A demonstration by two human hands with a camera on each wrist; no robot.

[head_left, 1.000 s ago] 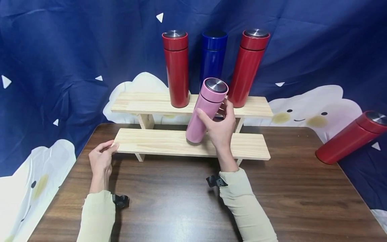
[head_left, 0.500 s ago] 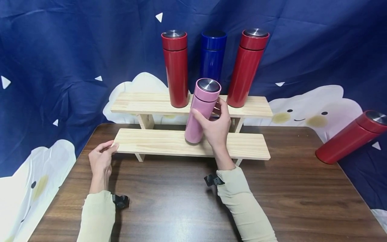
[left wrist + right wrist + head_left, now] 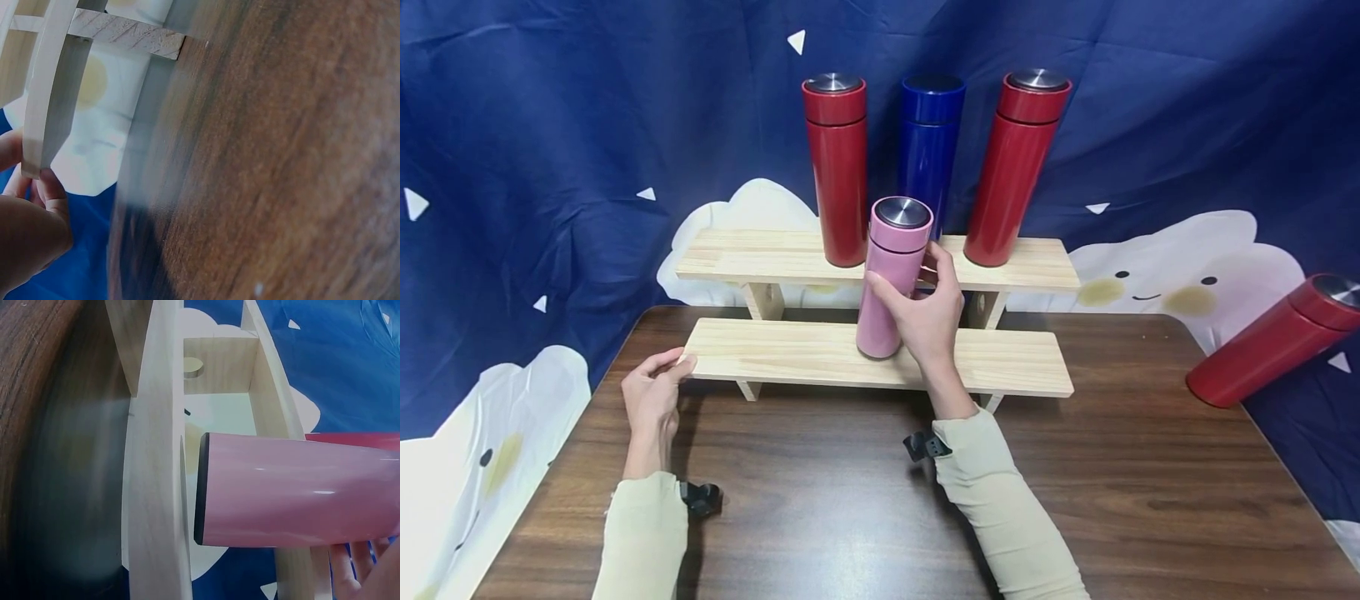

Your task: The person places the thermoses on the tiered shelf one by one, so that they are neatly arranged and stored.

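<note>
My right hand (image 3: 928, 321) grips a pink thermos (image 3: 891, 279) with a steel-topped lid, thumb on its near side and fingers behind. The thermos is nearly upright over the middle of the lower shelf (image 3: 775, 346); in the right wrist view a narrow gap shows between its dark base and the board (image 3: 156, 487). With thumb and fingers, my left hand (image 3: 651, 396) pinches the left end of that lower shelf, also seen in the left wrist view as a board end (image 3: 37, 137). On the upper shelf (image 3: 737, 254) stand a red thermos (image 3: 838, 175), a blue thermos (image 3: 928, 150) and another red thermos (image 3: 1015, 175).
The two-tier wooden stand rests on a dark brown table (image 3: 820, 492). Another red thermos (image 3: 1273, 342) stands near the table's right edge. Behind hangs a blue curtain (image 3: 625, 108) with cloud prints.
My right hand has carried the pink thermos leftward and brought it more upright, its base slightly lower in view. The left hand has stayed on the shelf end.
</note>
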